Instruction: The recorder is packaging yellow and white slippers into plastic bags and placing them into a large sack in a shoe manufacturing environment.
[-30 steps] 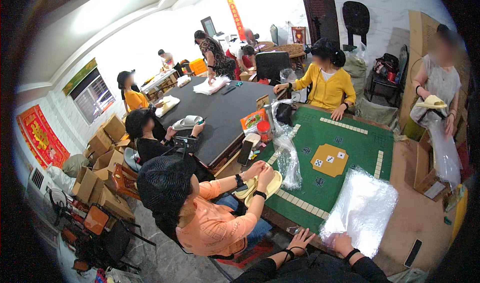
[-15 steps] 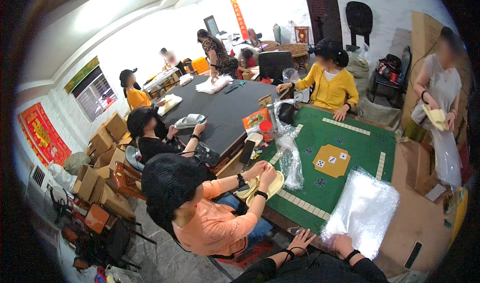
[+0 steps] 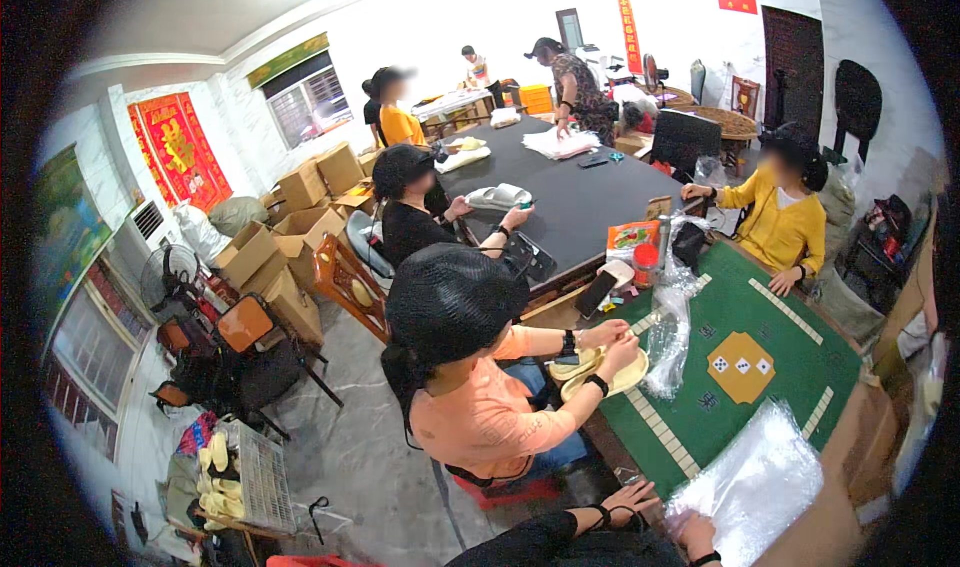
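My left hand [image 3: 628,502] rests at the near edge of the green game table [image 3: 625,442], its fingers stretched out and nothing held. A stack of clear plastic bags [image 3: 750,482] lies on the table's near right part. My right hand [image 3: 693,535] is at the near edge of the stack, its fingers curled on the bags; some fingertips are hidden. Left of me, a person in an orange shirt [image 3: 490,407] holds a pale yellow slipper [image 3: 628,375] in both hands.
Rows of tiles [image 3: 665,435] edge the green surface around a yellow centre panel [image 3: 742,365]. Crumpled plastic wrap [image 3: 670,357] lies beyond the slipper. A person in yellow [image 3: 785,217] sits across. Others work around the dark table [image 3: 560,197]. On the left stand cardboard boxes [image 3: 290,292] and a slipper rack [image 3: 262,477].
My view has swung left, so the room appears shifted right and the slipper rack has come into sight. Both my hands stay near the table edge and the bags.
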The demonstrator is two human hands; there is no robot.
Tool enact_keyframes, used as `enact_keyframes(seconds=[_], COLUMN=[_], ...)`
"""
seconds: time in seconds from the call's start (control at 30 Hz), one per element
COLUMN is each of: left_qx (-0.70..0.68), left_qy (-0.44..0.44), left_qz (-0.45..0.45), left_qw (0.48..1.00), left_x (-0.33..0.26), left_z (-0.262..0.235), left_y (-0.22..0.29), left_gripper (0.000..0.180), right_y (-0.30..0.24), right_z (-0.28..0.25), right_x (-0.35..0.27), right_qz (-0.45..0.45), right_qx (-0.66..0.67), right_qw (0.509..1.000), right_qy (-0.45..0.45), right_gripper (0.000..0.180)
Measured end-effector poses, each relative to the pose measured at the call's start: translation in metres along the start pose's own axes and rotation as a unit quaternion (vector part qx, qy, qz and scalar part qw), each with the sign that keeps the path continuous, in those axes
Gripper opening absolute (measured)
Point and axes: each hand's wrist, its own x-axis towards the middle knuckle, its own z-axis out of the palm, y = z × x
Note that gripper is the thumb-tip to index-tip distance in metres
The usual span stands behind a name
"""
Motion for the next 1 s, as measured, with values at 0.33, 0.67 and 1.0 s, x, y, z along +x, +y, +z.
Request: enact_keyframes(seconds=[0.33,0.67,1.0], left_qx=[0.018,0.025,0.049], left_qy=[0.041,0.003,0.029], left_qz=[0.004,0.007,0.003], left_qw=[0.999,1.000,0.998], left_x=[0.004,0.001,0.000], left_z=[0.015,0.004,0.004], left_y=[-0.005,0.008,-0.002], left_gripper=[0.077,0.073,0.077], right_y=[-0.022,-0.019,0.014], right_z=[-0.032,-0.026,0.032], right_x=[-0.006,-0.011,0.019], right_qz=[0.011,0.027,-0.034], right_qx=[0.020,0.002,0.007], right_qw=[1.000,1.000,0.997], right_qy=[-0.018,-0.012,0.064], right_gripper=[0.052,0.049,0.038])
